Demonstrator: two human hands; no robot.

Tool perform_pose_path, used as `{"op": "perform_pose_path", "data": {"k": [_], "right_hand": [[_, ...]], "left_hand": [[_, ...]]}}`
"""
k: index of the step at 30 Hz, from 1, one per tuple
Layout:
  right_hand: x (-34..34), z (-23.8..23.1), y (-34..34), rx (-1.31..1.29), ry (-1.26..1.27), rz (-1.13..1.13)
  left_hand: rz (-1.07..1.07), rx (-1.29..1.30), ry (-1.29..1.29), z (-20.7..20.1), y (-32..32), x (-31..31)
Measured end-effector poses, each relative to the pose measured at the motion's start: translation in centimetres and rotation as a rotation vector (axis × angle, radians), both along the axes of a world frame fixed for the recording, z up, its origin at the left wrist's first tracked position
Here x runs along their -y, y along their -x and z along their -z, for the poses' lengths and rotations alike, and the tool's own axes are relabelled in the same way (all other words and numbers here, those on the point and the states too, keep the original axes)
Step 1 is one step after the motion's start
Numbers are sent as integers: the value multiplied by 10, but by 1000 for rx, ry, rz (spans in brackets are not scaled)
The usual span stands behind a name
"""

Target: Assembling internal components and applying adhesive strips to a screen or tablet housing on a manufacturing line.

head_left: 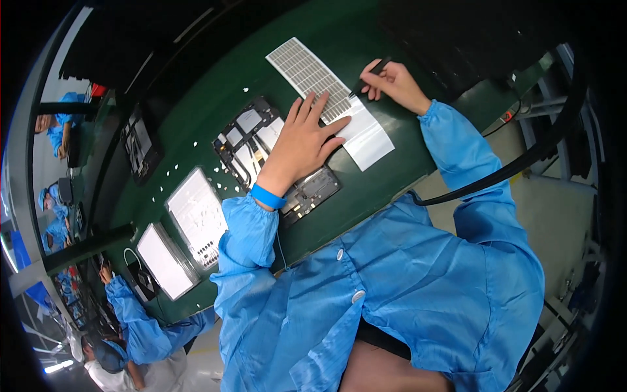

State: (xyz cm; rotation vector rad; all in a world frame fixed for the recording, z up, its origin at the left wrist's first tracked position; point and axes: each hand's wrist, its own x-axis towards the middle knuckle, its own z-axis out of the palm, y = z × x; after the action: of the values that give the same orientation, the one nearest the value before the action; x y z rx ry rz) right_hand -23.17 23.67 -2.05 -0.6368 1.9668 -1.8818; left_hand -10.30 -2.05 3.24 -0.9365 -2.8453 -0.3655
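Note:
A sheet of small pale labels [307,68] in a grid lies on the green bench, with a white backing strip [369,137] at its near end. My left hand [294,144] is spread open, its fingertips pressing on the sheet. Under its palm and wrist sits an opened electronic device [317,191] with exposed black and silver inner parts, partly hidden. My right hand [385,81] pinches slim black tweezers [361,83], their tip at the sheet's right edge beside the backing strip. A blue wrist strap [268,196] with a thin cord circles my left wrist.
Left of the device lie a clear-sleeved sheet with small dark parts [199,219] and a white stack [168,261]. White scraps [171,168] dot the green bench [189,104]. Another opened device [138,144] lies farther left. A black cable [503,173] crosses at right. Co-workers in blue [140,320] sit left.

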Motion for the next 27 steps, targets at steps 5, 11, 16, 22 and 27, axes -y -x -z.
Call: {"op": "perform_pose_path", "data": {"k": [5,11,16,22,27], "right_hand": [[7,-5,-9,-13,-30,32],[8,-6,-4,0,-89,-15],[21,-7,10,-8,116,46],[122,-31,19,38,121,-132],[183,-10,9,26,63,-203]], "left_hand": [[-13,78,-10,5,3,-4],[-37,74,-17,6,3,-6],[-2,25,-6,7,-1,-3],[-169,-65,-300,-19,-22,29],[-601,-182,-419,0,-39,74]]}}
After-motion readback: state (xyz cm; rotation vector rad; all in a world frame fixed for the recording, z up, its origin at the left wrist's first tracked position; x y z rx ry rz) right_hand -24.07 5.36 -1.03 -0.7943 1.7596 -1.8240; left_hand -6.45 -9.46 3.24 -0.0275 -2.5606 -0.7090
